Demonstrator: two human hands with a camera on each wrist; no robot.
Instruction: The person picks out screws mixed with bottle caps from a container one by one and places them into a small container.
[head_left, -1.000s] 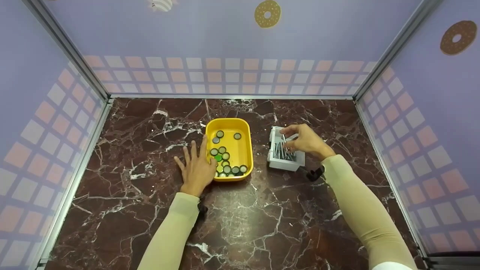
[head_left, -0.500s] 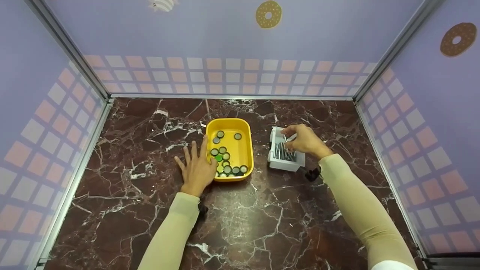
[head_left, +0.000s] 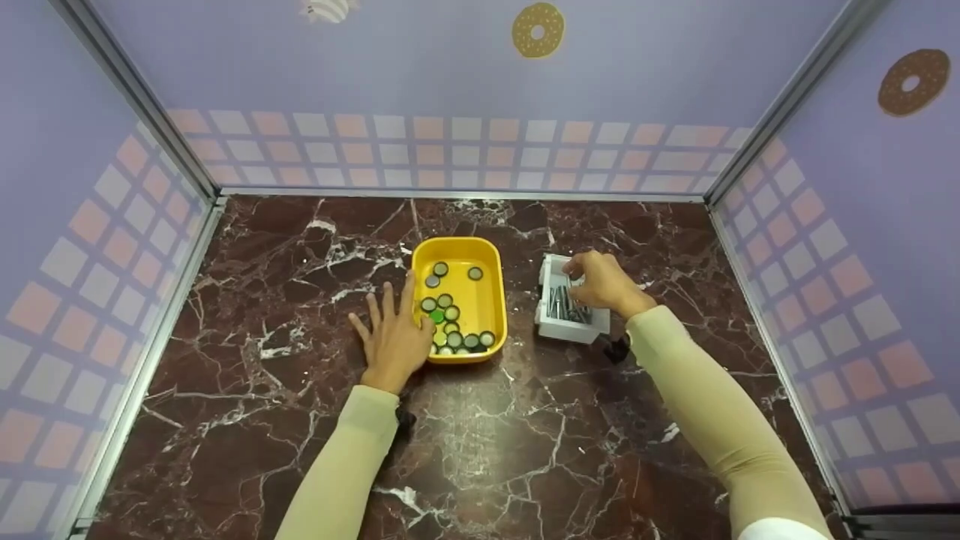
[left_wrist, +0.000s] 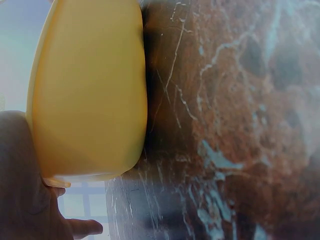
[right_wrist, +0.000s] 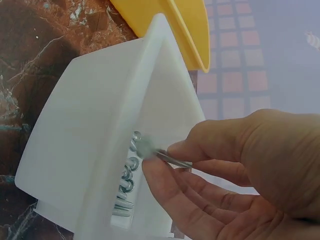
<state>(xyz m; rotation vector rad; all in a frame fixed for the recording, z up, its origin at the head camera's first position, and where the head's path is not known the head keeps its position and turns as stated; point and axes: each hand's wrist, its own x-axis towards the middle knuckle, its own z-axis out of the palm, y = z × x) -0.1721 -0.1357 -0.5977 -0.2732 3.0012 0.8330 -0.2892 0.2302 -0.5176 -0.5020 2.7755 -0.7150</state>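
My left hand (head_left: pixel 394 341) rests along the left side of a yellow tray (head_left: pixel 496 300), fingers straight and spread, thumb lying over its rim. In the tray lie several bottle caps (head_left: pixel 454 340), mostly dark-edged, with a green one (head_left: pixel 436 316) among them. My right hand (head_left: pixel 606 283) is over a small white bin (head_left: pixel 568 330) and pinches a metal bolt (right_wrist: pixel 172 159) between thumb and fingers. The bolt's head looks blurred in the right wrist view. Several more bolts (head_left: pixel 559 301) lie in the bin, partly hidden by that hand.
Both containers stand on a dark red marbled table (head_left: pixel 480 450), the bin to the right of the tray with a gap between. Lilac wall panels (head_left: pixel 450 75) with printed squares and metal edge strips enclose the back and sides.
My right wrist and forearm have shifted slightly left, and the hand has turned a little over the bin, still pinching the bolt. The left hand and both containers stay in place.
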